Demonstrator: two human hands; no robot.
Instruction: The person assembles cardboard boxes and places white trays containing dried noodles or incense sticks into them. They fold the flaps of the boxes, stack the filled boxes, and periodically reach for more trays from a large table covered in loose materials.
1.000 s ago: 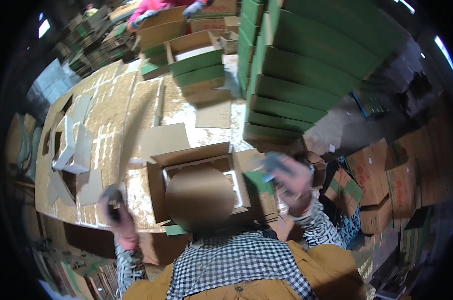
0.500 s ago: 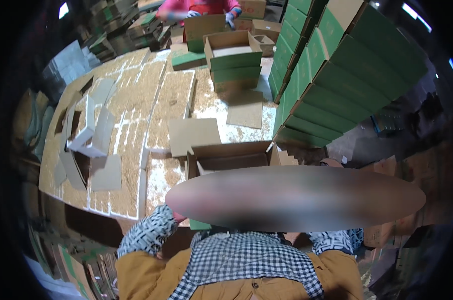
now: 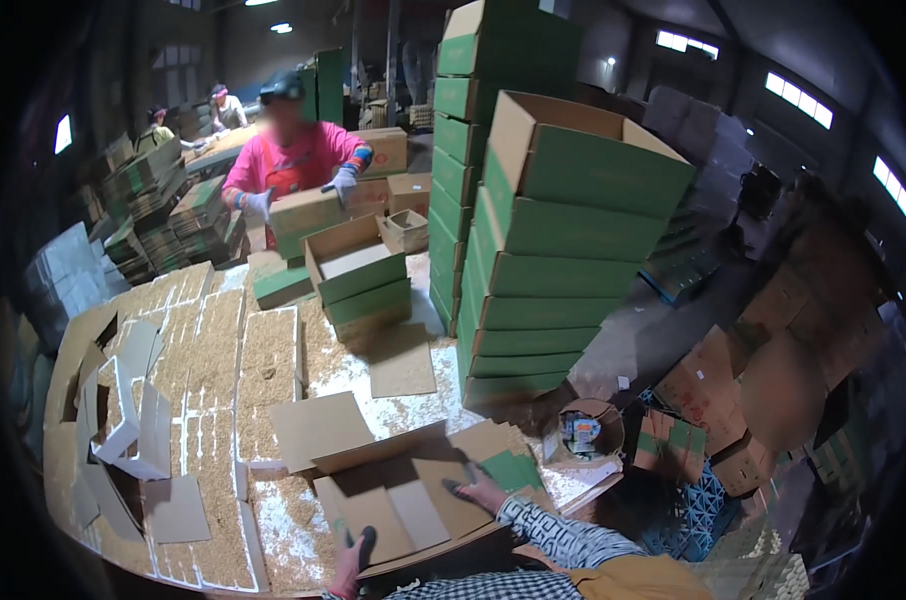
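Brown cardboard lies directly between the two hands: an open box [image 3: 388, 452], its long axis running left to right, the right end angled slightly away from the body. The left hand [image 3: 351, 565] is at the near left corner, thumb and fingers apart around the edge; I cannot tell whether it pinches. The right hand [image 3: 480, 490], fingers spread, rests on the panel at the right end. Both touch the box, so neither is nearer. Inside, a paler strip [image 3: 417, 513] shows between brown panels; whether it is base or liner is unclear.

Just beyond the box on the table [image 3: 398, 410] lies a flat sheet [image 3: 321, 430]; a second sheet [image 3: 403, 362] lies farther off. To the right, a round tub [image 3: 614, 432] holds a blue-and-white packet [image 3: 579, 434]. Far left, a white frame [image 3: 123, 425] sits among opened flaps. Farther ahead, an open carton [image 3: 368, 290] shows a white bottom, left of a tall green stack [image 3: 573, 270]. Beyond, a co-worker's gloved hands touch another carton [image 3: 308, 215].
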